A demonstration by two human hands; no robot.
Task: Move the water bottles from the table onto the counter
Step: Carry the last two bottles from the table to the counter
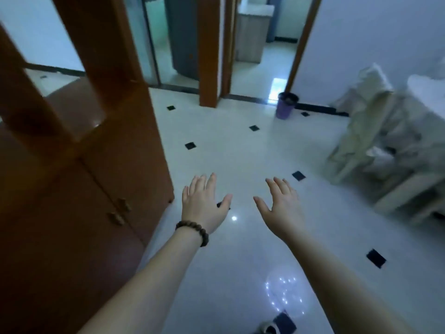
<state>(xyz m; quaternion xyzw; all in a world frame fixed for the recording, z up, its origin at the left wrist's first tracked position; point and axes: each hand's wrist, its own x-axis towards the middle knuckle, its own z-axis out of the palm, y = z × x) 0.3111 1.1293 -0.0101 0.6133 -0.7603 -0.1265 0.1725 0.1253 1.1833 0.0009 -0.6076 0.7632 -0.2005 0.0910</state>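
No water bottle is in view. My left hand [203, 203] is stretched forward over the white tiled floor, palm down, fingers spread, holding nothing; a dark bead bracelet sits on its wrist. My right hand [283, 206] is held out beside it, also flat with fingers apart and nothing in it. The brown wooden counter [79, 104] with a glossy top stands to my left, its upright posts rising from it. A table corner [431, 92] under a pale cloth shows at the right edge.
The cabinet doors [115, 189] under the counter are close to my left arm. A purple waste bin [286, 104] stands by the doorway ahead. Chairs draped in pale cloth [375, 141] crowd the right side. Open tiled floor [240, 153] lies between them.
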